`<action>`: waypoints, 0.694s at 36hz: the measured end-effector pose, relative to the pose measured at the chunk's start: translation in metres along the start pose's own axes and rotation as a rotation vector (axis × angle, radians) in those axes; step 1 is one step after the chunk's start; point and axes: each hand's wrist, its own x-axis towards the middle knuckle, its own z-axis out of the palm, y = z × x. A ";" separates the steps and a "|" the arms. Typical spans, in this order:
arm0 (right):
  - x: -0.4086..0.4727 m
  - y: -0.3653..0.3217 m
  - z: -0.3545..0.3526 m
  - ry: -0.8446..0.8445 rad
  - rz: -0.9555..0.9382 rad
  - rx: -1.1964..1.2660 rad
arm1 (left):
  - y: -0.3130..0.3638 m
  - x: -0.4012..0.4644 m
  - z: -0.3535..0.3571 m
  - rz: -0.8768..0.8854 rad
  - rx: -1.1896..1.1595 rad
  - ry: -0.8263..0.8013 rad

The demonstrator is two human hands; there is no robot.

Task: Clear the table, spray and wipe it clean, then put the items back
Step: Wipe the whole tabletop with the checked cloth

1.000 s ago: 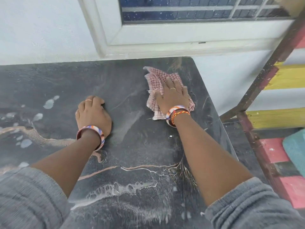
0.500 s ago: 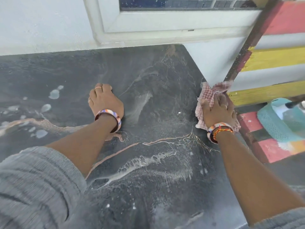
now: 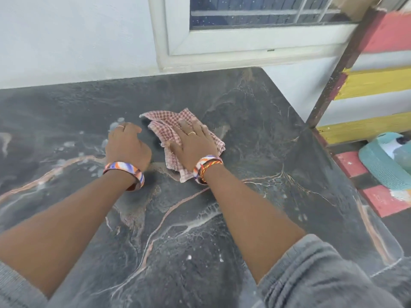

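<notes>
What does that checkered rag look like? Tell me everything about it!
The rag is a thin woven cloth with small red and white checks and slightly frayed edges. It lies crumpled and bunched, not folded flat, on the dark marbled table, near the middle. The right hand presses flat on top of it, covering its centre. The left hand rests on the table just beside it, not on it.

A white-framed window is set in the pale wall at the back. To the right, a dark post leans before painted planks — red, yellow, grey — and a teal mat is seen below.
</notes>
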 end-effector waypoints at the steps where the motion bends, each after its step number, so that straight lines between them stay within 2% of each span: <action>1: -0.006 0.005 0.000 -0.003 -0.014 -0.002 | 0.001 -0.001 0.000 0.010 0.005 -0.006; 4: -0.023 0.041 -0.009 0.009 0.114 -0.001 | 0.013 -0.006 0.004 0.101 0.015 -0.057; 10: -0.088 0.152 -0.033 0.090 0.783 0.033 | 0.049 -0.027 0.028 0.449 -0.035 -0.238; 13: -0.129 0.180 -0.038 0.114 1.015 0.069 | 0.064 -0.034 0.037 0.590 -0.034 -0.296; 17: -0.169 0.184 -0.034 0.136 1.198 0.063 | 0.078 -0.036 0.045 0.646 -0.030 -0.349; 25: -0.165 0.185 -0.036 0.129 1.359 0.021 | 0.095 -0.021 0.050 0.578 -0.039 -0.348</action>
